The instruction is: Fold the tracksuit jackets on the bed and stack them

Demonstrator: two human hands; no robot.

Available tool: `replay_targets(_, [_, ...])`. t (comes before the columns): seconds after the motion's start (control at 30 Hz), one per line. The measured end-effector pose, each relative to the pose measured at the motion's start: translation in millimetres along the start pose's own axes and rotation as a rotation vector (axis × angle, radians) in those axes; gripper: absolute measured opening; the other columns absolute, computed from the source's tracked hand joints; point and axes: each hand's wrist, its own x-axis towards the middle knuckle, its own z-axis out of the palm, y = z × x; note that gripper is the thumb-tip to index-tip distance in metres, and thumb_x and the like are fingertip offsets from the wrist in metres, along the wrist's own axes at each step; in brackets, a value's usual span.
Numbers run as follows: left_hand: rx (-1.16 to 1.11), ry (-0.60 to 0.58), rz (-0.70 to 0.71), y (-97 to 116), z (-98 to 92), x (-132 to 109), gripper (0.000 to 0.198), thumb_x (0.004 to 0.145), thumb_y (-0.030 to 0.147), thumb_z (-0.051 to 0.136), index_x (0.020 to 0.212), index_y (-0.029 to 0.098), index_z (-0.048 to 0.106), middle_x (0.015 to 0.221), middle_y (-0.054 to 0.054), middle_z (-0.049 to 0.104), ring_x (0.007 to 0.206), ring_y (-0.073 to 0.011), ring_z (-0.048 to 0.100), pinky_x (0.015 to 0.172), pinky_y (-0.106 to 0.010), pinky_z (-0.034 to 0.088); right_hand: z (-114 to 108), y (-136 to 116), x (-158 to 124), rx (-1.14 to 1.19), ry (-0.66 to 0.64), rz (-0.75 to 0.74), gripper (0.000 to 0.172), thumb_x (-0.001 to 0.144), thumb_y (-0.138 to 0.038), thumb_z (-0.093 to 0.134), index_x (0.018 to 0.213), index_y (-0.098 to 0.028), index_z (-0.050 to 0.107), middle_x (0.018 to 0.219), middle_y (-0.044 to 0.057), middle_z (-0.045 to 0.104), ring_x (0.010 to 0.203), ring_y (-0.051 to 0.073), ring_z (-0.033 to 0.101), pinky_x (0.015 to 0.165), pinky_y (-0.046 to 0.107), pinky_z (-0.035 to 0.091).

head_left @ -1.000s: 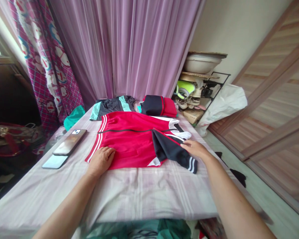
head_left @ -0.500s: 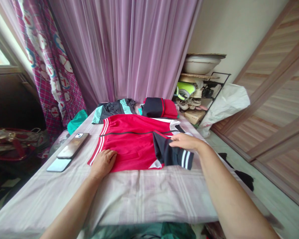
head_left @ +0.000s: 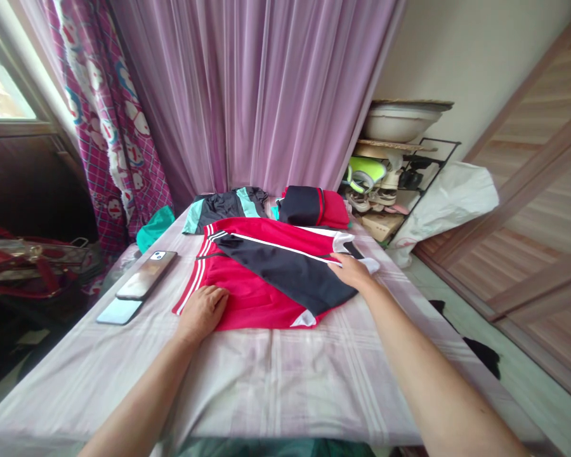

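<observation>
At centre frame, sleeve (head_left: 288,268) is now laid across jacket (head_left: 253,298), folded inward; jacket touched by left hand (head_left: 203,310), sleeve by right hand (head_left: 353,271); grips unclear.

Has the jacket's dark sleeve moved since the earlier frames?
Yes: judged against the smartphone, the dark sleeve has swung left; its striped cuff, earlier on the right, now lies by the hem of the red jacket.

Right grip (head_left: 351,271) hides part of dark sleeve (head_left: 285,270); wooden doors (head_left: 528,209) cut off right.
</observation>
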Motion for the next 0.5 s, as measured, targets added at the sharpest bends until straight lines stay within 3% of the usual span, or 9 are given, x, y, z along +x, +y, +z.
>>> replay_targets(0.1, [-0.016, 0.014, 0.011, -1, 1.1, 0, 0.033, 0.098, 0.034, 0.040, 0.092, 0.020, 0.070, 0.088, -0.007, 0.073, 0.083, -0.0225, 0.066, 0.079, -0.036, 0.052, 15, 26, -6, -0.168, -0.004, 0.084, 0.043, 0.091, -0.041, 0.051, 0.127, -0.021, 0.065, 0.120, 0.013, 0.070, 0.114, 0.032, 0.063, 0.095, 0.045, 0.046])
replay_targets(0.2, [-0.021, 0.033, 0.020, -2, 1.5, 0, 0.031, 0.097, 0.034, 0.042, 0.092, 0.021, 0.070, 0.086, -0.006, 0.073, 0.081, -0.0216, 0.066, 0.077, -0.035, 0.052, 18, 39, -3, -0.121, 0.071, 0.134, 0.039, 0.085, -0.048, 0.057, 0.110, -0.022, 0.072, 0.105, 0.011, 0.075, 0.103, 0.031, 0.066, 0.086, 0.040, 0.047])
replay_targets(0.33, [0.004, 0.043, 0.029, -2, 1.6, 0, 0.033, 0.098, 0.034, 0.041, 0.092, 0.020, 0.070, 0.087, -0.007, 0.073, 0.082, -0.0220, 0.066, 0.078, -0.036, 0.052, 10, 55, -2, 0.255, 0.157, 0.113, 0.033, 0.076, -0.052, 0.062, 0.079, -0.022, 0.075, 0.081, 0.005, 0.074, 0.083, 0.025, 0.067, 0.072, 0.032, 0.047])
replay_targets(0.5, [0.003, 0.036, 0.029, -2, 0.0, 0, 0.035, 0.098, 0.035, 0.039, 0.092, 0.020, 0.070, 0.087, -0.007, 0.073, 0.082, -0.0221, 0.067, 0.078, -0.036, 0.052, 9, 93, -30, 0.700, 0.325, 0.226, 0.032, 0.064, -0.051, 0.064, 0.069, -0.020, 0.072, 0.075, 0.004, 0.072, 0.081, 0.025, 0.064, 0.072, 0.032, 0.046])
